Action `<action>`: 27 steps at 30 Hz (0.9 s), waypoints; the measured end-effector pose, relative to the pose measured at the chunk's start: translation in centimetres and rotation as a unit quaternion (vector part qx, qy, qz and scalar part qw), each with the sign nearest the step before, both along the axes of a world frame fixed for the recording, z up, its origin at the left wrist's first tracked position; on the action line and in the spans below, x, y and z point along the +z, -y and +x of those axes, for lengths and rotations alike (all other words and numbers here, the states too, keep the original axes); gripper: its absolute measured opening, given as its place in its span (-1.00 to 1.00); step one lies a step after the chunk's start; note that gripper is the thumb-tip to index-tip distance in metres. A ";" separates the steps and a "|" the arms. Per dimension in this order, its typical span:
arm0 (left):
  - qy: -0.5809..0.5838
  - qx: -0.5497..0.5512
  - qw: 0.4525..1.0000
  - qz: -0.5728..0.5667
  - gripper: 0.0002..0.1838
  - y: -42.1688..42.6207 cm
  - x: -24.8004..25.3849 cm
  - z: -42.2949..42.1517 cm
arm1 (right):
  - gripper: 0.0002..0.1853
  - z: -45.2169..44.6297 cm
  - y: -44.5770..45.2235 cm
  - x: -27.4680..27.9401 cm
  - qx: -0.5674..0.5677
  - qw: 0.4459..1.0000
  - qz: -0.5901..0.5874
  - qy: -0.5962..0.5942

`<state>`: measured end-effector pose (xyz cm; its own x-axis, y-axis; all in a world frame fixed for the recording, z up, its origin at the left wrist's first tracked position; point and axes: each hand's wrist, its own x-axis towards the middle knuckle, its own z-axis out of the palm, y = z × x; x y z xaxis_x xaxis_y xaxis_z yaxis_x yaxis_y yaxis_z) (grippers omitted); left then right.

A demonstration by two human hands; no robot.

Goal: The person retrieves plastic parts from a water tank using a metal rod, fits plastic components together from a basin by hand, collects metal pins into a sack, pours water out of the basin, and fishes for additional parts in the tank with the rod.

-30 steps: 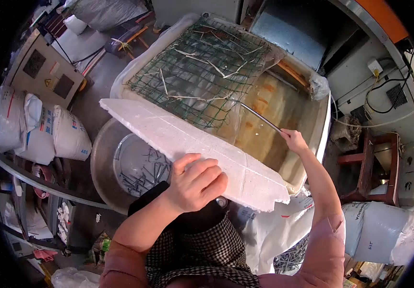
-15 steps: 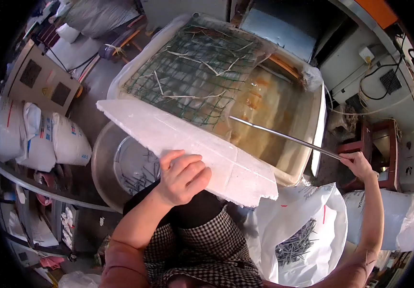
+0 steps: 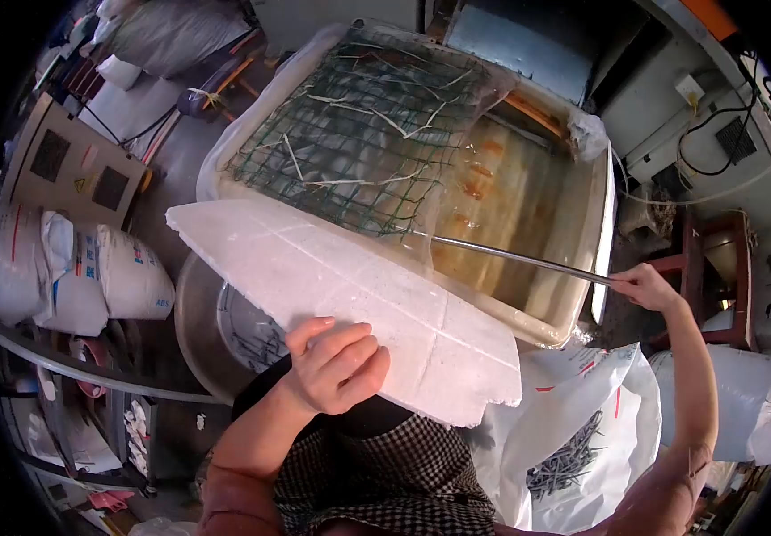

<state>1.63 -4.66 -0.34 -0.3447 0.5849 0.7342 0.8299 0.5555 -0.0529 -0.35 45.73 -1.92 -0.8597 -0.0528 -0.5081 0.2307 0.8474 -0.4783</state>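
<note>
- Left hand (image 3: 339,366) gripping white foam board (image 3: 349,268) by its near edge; board slants just beside the tub (image 3: 557,332).
- Right hand (image 3: 646,288) closed round metal rod's (image 3: 528,260) outer end; rod reaches across tub, tip near green mesh (image 3: 358,134).
- Board: likely light, stiff, crumbly; spread the grip.
- Rod: probably rigid, slick if wet; outer end suits.

The white board (image 3: 385,304) (and a leg (image 3: 258,391)) partly hides the round basin (image 3: 198,335).

Factory wkshp, ABS-marked sack (image 3: 135,272), metal cabinet (image 3: 79,159) w/ warning label (image 3: 80,186), water tank (image 3: 542,330)
</note>
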 end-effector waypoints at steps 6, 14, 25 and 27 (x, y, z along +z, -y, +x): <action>0.025 0.008 1.000 -0.015 -0.85 0.2 0.1 0.2 | -0.75 -1.2 3.0 -7.0 -0.013 0.999 -0.033 -0.017; 0.046 0.003 0.999 -0.024 -0.81 1.1 0.1 0.8 | -0.79 2.4 -2.5 2.9 -0.061 0.998 0.019 0.011; 0.029 0.009 0.999 -0.015 -0.83 1.0 0.1 0.7 | -0.75 2.5 -2.5 4.2 -0.078 0.992 -0.023 0.101; 0.021 0.009 1.000 -0.008 -0.84 1.0 0.0 0.7 | -0.75 0.7 -0.5 3.4 -0.073 0.990 -0.028 0.115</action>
